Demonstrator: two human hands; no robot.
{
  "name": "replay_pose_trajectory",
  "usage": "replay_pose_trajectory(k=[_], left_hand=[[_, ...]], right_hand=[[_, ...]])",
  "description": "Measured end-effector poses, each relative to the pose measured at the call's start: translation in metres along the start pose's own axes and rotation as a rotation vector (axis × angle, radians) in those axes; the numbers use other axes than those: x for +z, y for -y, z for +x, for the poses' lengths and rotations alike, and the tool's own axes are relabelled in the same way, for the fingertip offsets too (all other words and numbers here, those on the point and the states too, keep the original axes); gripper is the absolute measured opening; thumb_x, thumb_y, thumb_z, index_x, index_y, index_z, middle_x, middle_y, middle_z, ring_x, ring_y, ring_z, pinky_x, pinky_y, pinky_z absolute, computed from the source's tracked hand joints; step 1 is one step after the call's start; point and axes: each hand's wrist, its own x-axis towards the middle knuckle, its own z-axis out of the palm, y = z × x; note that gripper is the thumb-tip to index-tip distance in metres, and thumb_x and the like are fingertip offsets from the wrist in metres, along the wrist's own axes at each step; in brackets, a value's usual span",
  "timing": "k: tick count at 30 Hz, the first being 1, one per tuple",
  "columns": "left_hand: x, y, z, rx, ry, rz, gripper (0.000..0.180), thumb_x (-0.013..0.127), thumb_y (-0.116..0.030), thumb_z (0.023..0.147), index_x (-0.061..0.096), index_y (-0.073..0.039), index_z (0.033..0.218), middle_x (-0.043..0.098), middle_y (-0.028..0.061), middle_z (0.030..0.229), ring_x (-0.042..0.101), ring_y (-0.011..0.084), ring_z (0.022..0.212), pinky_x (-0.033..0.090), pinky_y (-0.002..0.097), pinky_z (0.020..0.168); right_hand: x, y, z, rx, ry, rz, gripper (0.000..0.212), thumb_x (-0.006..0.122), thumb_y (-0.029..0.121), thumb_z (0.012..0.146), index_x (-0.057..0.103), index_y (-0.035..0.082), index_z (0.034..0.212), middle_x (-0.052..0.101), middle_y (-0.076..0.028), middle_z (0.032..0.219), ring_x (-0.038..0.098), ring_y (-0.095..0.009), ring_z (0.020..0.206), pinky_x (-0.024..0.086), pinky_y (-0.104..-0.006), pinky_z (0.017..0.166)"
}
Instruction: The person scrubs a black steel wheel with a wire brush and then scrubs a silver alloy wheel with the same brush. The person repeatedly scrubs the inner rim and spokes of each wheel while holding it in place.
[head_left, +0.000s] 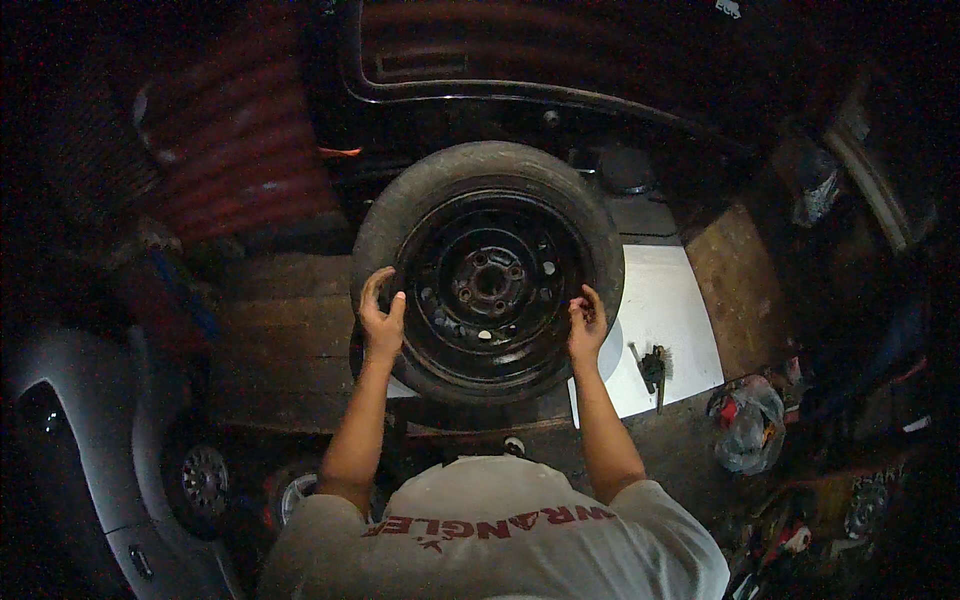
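Note:
A car wheel (450, 350), a black steel rim inside a worn grey tyre (490, 157), lies face up in front of me. My left hand (382, 312) is over the left side of the tyre, thumb and curved fingers apart, with nothing in it. On the opposite side my right hand (588, 325) is over the tyre's right sidewall near the rim edge, its fingers also spread. Whether either palm touches the rubber I cannot tell. Bolt holes ring the rim's hub (490, 281).
Under the wheel are a wooden surface (275, 330) and a white sheet (665, 290), which carries a dark brush-like tool (654, 370). To the right sits a clear plastic bag (752, 425). A silver car (90, 430) stands at lower left. Reddish corrugated metal (230, 130) rises behind.

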Motion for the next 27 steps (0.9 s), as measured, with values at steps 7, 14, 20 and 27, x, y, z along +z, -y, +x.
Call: replay_pose_trajectory(k=[7,14,20,27], left_hand=[[0.01,-0.006,-0.003,-0.282,-0.022,-0.31,0.032,0.058,-0.005,0.088,0.057,0.001,0.12,0.062,0.0139,0.119,0.059,0.0234,0.111,0.046,0.0353,0.097],[0.049,0.0,-0.001,-0.811,0.023,-0.625,0.035,0.056,-0.02,0.091,0.058,-0.003,0.122,0.062,0.0109,0.121,0.059,0.0251,0.114,0.046,0.0367,0.097],[0.09,0.031,0.007,-0.958,-0.111,-0.741,0.042,0.063,-0.025,0.086,0.054,-0.004,0.121,0.056,0.0136,0.124,0.053,0.0295,0.12,0.045,0.0468,0.098],[0.118,0.054,0.023,-1.09,-0.213,-1.042,0.027,0.065,-0.021,0.082,0.046,-0.008,0.096,0.051,0.0124,0.114,0.056,0.0313,0.11,0.048,0.0463,0.095]], right_hand=[[-0.007,0.003,0.029,0.187,0.078,0.071,0.037,0.062,0.013,0.094,0.055,0.005,0.129,0.065,-0.005,0.101,0.061,-0.012,0.085,0.049,-0.0234,0.071],[0.03,-0.004,0.039,0.389,0.343,0.262,0.045,0.063,0.015,0.094,0.05,0.004,0.135,0.066,-0.009,0.111,0.064,-0.015,0.092,0.052,-0.0254,0.075],[0.065,-0.012,0.063,0.758,0.269,0.569,0.059,0.072,0.032,0.084,0.047,0.007,0.131,0.062,-0.009,0.118,0.061,-0.021,0.103,0.052,-0.0402,0.083],[0.095,-0.011,0.082,0.978,0.036,0.93,0.036,0.07,0.028,0.083,0.053,0.013,0.111,0.059,-0.011,0.109,0.06,-0.029,0.096,0.049,-0.0444,0.083]])
